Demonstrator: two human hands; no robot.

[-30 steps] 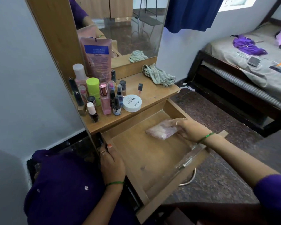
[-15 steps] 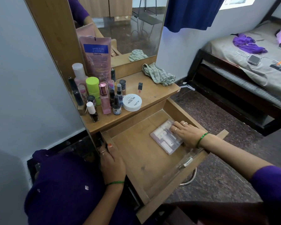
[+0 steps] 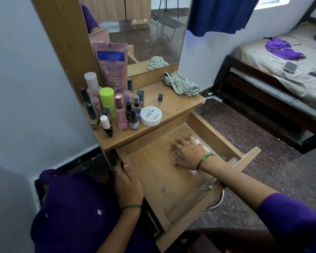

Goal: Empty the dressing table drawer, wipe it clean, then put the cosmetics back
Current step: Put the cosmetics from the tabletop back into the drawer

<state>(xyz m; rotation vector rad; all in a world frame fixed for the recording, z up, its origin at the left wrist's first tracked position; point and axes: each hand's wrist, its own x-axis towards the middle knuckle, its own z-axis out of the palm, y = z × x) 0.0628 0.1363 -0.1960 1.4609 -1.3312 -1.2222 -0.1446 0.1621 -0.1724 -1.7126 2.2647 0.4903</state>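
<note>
A home bedroom: a bed (image 3: 288,73) with clothes on it, a mirror (image 3: 146,30) above the cosmetics-crowded worktop (image 3: 173,106), and a blue curtain (image 3: 219,13).

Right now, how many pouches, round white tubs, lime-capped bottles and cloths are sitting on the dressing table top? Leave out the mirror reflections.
Vaseline pouch: 1
Round white nail polish tub: 1
Lime-capped bottle: 1
Checked cloth: 1
Total: 4
</note>
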